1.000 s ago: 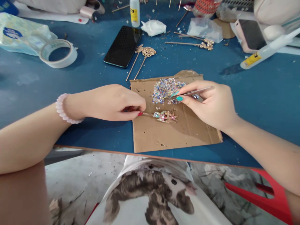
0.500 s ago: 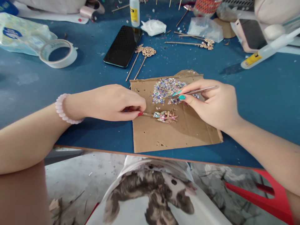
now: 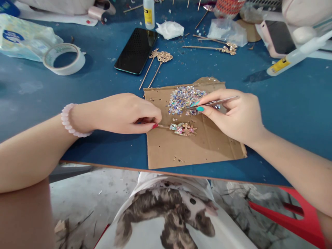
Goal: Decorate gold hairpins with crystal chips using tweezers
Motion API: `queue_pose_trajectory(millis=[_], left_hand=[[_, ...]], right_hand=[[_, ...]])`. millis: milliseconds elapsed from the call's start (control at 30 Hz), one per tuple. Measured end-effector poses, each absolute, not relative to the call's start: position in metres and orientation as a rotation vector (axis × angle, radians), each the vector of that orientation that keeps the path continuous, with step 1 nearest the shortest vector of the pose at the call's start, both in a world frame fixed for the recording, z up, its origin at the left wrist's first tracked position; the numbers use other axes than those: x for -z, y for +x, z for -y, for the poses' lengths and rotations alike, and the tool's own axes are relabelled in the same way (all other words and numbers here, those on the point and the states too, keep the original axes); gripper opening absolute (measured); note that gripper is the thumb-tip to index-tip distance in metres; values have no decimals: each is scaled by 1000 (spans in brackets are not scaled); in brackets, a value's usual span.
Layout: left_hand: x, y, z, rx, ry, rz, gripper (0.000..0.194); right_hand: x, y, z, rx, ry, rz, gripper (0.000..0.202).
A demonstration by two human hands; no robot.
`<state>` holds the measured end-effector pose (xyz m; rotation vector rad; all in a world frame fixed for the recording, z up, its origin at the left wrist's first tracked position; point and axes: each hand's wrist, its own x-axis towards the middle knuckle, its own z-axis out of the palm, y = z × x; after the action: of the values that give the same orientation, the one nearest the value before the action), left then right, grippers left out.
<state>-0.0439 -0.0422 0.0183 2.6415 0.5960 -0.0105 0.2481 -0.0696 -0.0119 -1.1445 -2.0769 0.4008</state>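
Observation:
My left hand pinches the thin metal stem of a hairpin, whose head of pink, teal and gold beads lies over a piece of cardboard. In my right hand is a pair of metal tweezers, held between thumb and fingers. Their tips reach into a pile of small shiny stones on the upper part of the cardboard. Whether a stone sits between the tips is too small to tell. A few loose stones lie between the pile and the hairpin head.
Beyond the cardboard lie a black phone, gold hairpins, a glue bottle and crumpled white plastic. A tape roll is at left. At right are another glue bottle and a pink phone.
My right hand and the tweezers have shifted very slightly to the left over the stones, the tweezers tilting a little. My left hand and the hairpin stay put.

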Motion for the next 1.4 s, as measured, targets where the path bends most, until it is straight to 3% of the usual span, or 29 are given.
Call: queue_pose_trajectory(millis=[1400], left_hand=[[-19,-44,42,2,2647,-578,15]], right_hand=[[12,253,68,-288,-1074,2135,12]])
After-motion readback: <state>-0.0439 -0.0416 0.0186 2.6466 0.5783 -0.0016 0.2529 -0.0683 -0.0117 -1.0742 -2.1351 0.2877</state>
